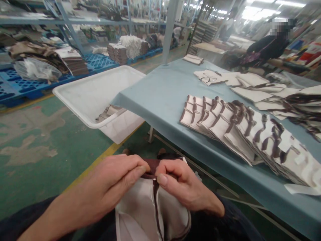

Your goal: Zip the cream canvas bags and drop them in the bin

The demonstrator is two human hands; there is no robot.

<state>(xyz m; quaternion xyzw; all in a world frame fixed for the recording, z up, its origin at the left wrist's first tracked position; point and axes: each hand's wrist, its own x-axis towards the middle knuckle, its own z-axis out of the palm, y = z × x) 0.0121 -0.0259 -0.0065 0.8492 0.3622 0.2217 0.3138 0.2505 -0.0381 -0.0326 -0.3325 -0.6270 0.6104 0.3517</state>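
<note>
A sewn fabric piece [140, 204], off-white with dark brown seams, hangs below my two hands in front of my body. My left hand [120, 174] pinches its dark brown upper edge, thumb on the near side. Close beside it, my right hand [178, 182] grips the same edge near the brown middle seam, with its fingers curled and thumb pressed down. A small gap in the brown fabric shows between the two hands. The fingertips behind the edge are partly hidden.
A blue-covered table [155, 90] carries a fanned row of similar fabric pieces [220, 120] and more loose pieces [260, 90]. A white plastic bin [82, 90] with some fabric inside stands at its left corner. Blue pallets [97, 63] hold stacks behind. A person [265, 47] is at the far right.
</note>
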